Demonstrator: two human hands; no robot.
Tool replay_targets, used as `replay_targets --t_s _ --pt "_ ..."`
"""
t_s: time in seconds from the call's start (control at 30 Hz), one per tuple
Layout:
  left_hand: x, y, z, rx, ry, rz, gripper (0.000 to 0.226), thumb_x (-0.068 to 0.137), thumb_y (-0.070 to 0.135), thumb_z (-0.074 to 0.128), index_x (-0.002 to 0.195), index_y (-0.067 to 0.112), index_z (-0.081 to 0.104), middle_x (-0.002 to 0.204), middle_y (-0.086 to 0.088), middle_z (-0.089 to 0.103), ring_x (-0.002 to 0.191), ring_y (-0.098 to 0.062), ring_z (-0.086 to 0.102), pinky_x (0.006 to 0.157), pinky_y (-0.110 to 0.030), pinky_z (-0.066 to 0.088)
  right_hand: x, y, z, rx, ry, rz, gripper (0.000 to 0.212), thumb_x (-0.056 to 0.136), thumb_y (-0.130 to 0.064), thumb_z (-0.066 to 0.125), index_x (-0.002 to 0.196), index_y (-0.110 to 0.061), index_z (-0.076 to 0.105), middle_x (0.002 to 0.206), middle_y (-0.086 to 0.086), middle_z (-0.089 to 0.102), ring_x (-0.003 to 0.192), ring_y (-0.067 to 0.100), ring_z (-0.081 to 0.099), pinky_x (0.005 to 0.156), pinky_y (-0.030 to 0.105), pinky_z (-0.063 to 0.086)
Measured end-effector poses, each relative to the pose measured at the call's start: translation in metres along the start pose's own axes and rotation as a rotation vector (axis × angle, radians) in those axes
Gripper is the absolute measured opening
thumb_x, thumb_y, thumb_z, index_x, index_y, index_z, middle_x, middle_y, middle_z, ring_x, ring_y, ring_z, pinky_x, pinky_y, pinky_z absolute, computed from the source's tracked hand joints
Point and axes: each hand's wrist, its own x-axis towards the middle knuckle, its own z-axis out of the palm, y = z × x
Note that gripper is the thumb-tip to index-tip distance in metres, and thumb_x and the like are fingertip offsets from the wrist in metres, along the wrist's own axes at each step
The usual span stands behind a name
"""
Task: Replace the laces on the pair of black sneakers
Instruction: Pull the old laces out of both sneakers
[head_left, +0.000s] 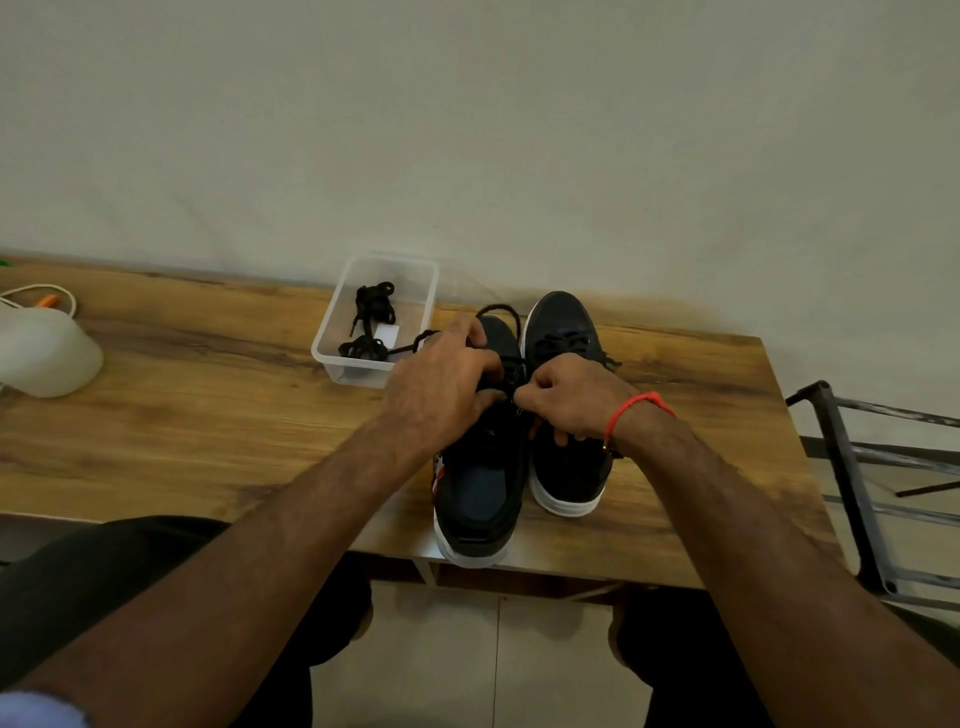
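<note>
Sneakers stand side by side at the wooden table's (208, 415) near edge: the left sneaker (480, 499) and the right sneaker (566, 467). Left hand (441, 384) and right hand (571, 400), fingers curled, pinch the lace (501, 312) over the left one's eyelets, hiding them. Behind, a clear tub (374, 366) holds bundled laces (371, 306).

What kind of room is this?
Probably a plain room at home or a small workspace: a wooden table against a bare wall, a tiled floor, and a metal rack beside the table.
</note>
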Motion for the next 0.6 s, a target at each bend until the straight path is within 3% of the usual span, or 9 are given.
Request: replay_targets --t_s 0.17,0.37,0.5,0.6 --pt "0.000 0.000 0.000 0.012 -0.004 0.023 0.023 0.093 0.044 0.067 0.110 0.027 0.069 0.130 0.006 0.040 0.110 -0.016 0.053 0.076 -0.029 0.046 0.001 0.000 0.001 -0.003 0.001 0.006 0.029 0.098 -0.037 0.055 0.089 -0.014 0.070 0.069 0.011 0.070 0.053 0.015 0.057 0.052 0.027 0.047" --pt "0.013 -0.038 -0.034 -0.108 0.306 -0.361 0.021 0.096 0.039 0.059 0.104 0.020 0.062 0.124 -0.002 0.047 0.087 -0.021 0.061 0.072 -0.044 0.059 0.002 0.002 0.001 -0.001 -0.003 -0.005 0.028 0.098 -0.036 0.055 0.087 -0.015 0.070 0.080 0.016 0.075 0.055 0.018 0.057 0.055 0.029 0.048" --pt "0.009 -0.026 -0.035 -0.090 0.197 -0.202 0.021 0.093 0.033 0.066 0.112 0.026 0.061 0.131 -0.003 0.041 0.096 -0.020 0.060 0.073 -0.038 0.057 0.002 0.001 0.000 -0.008 -0.008 -0.004 0.028 0.099 -0.037 0.055 0.085 -0.016 0.069 0.072 0.012 0.072 0.048 0.013 0.054 0.052 0.027 0.046" --pt "0.003 -0.002 -0.021 -0.002 0.026 -0.033 0.022 0.090 0.041 0.066 0.109 0.030 0.064 0.131 0.002 0.038 0.099 -0.015 0.054 0.070 -0.034 0.045 0.002 0.001 0.001 -0.017 -0.005 -0.004 0.029 0.098 -0.037 0.055 0.086 -0.015 0.069 0.072 0.011 0.073 0.051 0.015 0.056 0.053 0.028 0.048"
